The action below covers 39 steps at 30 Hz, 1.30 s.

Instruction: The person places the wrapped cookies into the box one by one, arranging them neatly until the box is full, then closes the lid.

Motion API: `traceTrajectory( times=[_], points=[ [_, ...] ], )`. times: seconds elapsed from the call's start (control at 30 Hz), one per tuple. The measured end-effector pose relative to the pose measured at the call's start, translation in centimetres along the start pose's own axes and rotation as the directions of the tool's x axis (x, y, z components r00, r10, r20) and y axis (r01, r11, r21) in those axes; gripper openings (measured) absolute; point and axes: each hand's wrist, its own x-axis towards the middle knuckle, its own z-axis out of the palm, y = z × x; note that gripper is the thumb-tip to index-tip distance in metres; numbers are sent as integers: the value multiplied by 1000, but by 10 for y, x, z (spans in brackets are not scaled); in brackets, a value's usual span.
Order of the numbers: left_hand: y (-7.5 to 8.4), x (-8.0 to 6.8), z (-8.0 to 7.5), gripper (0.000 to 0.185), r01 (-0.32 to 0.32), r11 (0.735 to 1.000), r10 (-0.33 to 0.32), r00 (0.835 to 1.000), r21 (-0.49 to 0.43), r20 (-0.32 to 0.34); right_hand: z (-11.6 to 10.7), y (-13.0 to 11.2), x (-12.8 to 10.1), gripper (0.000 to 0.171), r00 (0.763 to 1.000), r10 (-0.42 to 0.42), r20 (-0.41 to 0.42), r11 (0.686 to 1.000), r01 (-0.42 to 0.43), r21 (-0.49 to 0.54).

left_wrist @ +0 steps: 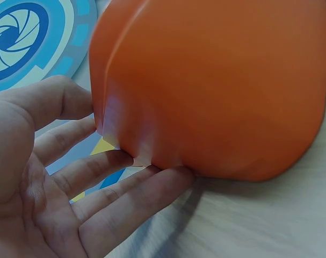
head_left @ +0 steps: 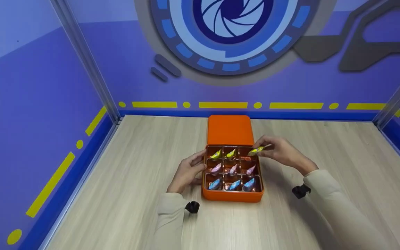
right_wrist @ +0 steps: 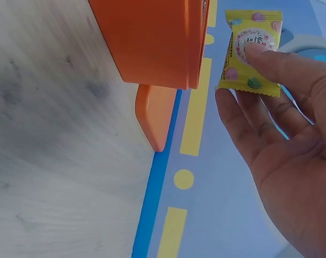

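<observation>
Wood-grain tabletop (head_left: 134, 208) fills the floor of a booth with blue-violet walls, yellow dashes and dots along their base, and a large blue aperture emblem (head_left: 233, 24) on the back wall.

Nearest the viewer, two cream sleeves (head_left: 167, 222) reach in from the bottom edge, each with a small black camera at the wrist. Between them sits an orange tin (head_left: 233, 196), open, divided into nine compartments. Its near row holds three blue sweets (head_left: 234, 184), the middle row three pink sweets (head_left: 233, 169), and the far row two yellow sweets (head_left: 223, 153) in the left and middle compartments.

Left hand (head_left: 186, 172) rests against the tin's left wall, fingers straight and slightly spread, fingertips touching the orange side; the left wrist view shows the fingers (left_wrist: 114, 188) lying along the tin's rounded corner without gripping it.

Right hand (head_left: 283, 151) hovers at the tin's far right corner. Its thumb and fingertips pinch a yellow sweet (head_left: 256, 150) just above the far right compartment. In the right wrist view the wrapper (right_wrist: 251, 51) is held flat between thumb and fingers, beside the tin's wall.

Beyond the tin, its orange lid (head_left: 230, 129) lies flat on the table, touching the tin's far edge.
</observation>
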Motion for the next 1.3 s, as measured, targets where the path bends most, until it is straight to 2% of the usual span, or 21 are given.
traceTrajectory(
  times=[0.1,0.37,0.57,0.8,0.97,1.1,1.3],
  points=[
    [-1,0,0,60,-8,1000,8,1000,13,1,1,0,4,17,1000,-9,28,1000,8,5],
    [-2,1,0,61,11,999,-10,1000,-46,14,5,-1,15,19,998,-11,68,999,13,-32],
    [-3,2,0,59,-11,1000,11,1000,-21,5,8,2,21,18,997,-25,77,998,30,-60],
    [-2,2,0,58,-26,1000,26,1000,-6,0,12,2,25,18,997,-4,78,992,14,-128],
    [-2,1,-1,59,-22,1000,22,1000,-4,7,13,1,26,18,997,-14,70,981,27,-191],
    [-2,1,-1,59,-42,999,42,999,23,5,14,1,28,18,996,-46,73,965,63,-255],
    [-1,0,0,60,-37,999,37,999,21,4,18,1,29,18,991,-90,98,947,115,-300]
  ],
)
